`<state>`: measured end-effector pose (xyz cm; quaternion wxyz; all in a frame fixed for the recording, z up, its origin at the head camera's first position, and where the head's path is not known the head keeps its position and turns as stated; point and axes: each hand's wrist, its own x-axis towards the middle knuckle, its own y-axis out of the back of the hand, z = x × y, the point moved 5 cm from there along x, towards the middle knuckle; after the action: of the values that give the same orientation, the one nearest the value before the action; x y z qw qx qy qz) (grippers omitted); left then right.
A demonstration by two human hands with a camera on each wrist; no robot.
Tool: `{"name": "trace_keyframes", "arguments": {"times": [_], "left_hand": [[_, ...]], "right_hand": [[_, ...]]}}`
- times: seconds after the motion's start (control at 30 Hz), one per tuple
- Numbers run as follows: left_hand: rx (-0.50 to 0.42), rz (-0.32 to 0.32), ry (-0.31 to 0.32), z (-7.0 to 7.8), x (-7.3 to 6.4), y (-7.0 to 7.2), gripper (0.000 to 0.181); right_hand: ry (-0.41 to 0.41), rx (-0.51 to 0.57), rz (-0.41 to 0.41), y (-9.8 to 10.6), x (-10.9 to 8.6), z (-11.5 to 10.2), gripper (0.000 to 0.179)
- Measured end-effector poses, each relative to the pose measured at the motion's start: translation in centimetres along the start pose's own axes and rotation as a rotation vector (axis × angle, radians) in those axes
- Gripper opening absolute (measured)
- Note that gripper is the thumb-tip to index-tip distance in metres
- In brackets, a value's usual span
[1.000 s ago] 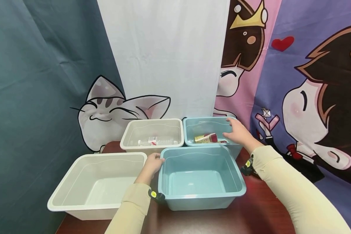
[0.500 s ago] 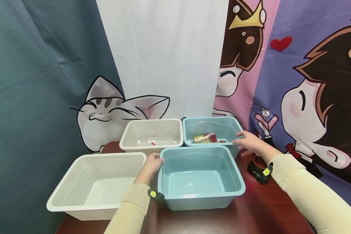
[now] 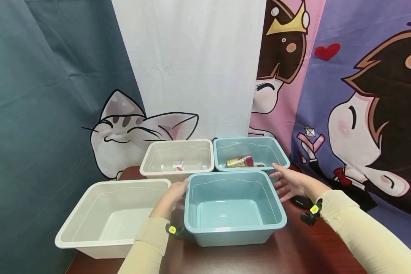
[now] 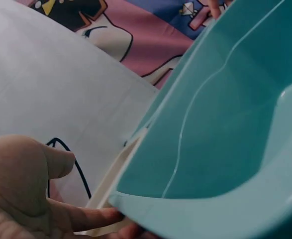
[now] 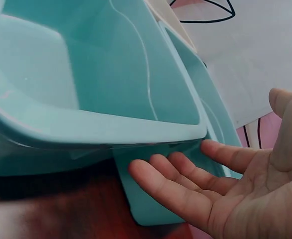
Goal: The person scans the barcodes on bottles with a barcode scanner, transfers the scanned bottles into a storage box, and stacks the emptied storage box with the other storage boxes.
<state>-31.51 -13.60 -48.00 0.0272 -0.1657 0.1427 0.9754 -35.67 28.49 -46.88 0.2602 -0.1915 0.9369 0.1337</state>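
A large blue plastic basin (image 3: 235, 230) stands on the table in front of me. By its left rim is my left hand (image 3: 171, 196); in the left wrist view the thumb stands off the rim and the fingertips (image 4: 108, 216) reach under the corner. My right hand (image 3: 292, 183) is beside the right rim, fingers spread and palm turned toward the basin. In the right wrist view its fingers (image 5: 168, 191) lie just below the rim, holding nothing; whether they touch it I cannot tell.
On the left stands a large white basin (image 3: 89, 243). Behind are a smaller white basin (image 3: 178, 142) with a clear plastic bottle (image 3: 191, 166) and a smaller blue basin (image 3: 248, 140) with a yellow-and-red package (image 3: 239, 162). A black object (image 3: 301, 202) lies on the dark red table (image 3: 315, 243). A printed curtain (image 3: 198, 68) hangs behind.
My right hand has moved from over the small blue basin down to the large blue basin's right side. My left hand has loosened from the left rim and shifted slightly left.
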Motion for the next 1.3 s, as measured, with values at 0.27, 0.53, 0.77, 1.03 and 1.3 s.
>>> {"name": "trace_keyframes", "arguments": {"times": [0.27, 0.53, 0.77, 1.03, 1.3], "left_hand": [[-0.103, -0.117, 0.046, 0.0, -1.3, 0.8, 0.077], [-0.181, -0.160, 0.051, -0.6, -1.2, 0.9, 0.082], [-0.232, -0.215, 0.027, -0.4, -1.7, 1.2, 0.089], [-0.380, -0.316, 0.004, 0.6, -2.5, 2.2, 0.085], [-0.589, -0.439, -0.017, 2.3, -3.5, 3.2, 0.084]], "right_hand": [[-0.017, 0.074, -0.061, -0.7, -0.3, 1.2, 0.095], [-0.004, 0.127, -0.097, -0.9, -0.4, 1.7, 0.093], [0.010, 0.141, -0.118, -0.7, -0.7, 1.9, 0.095], [0.034, 0.134, -0.169, -0.2, -2.3, 0.9, 0.095], [0.069, 0.139, -0.184, 0.1, -3.4, -1.0, 0.094]]}}
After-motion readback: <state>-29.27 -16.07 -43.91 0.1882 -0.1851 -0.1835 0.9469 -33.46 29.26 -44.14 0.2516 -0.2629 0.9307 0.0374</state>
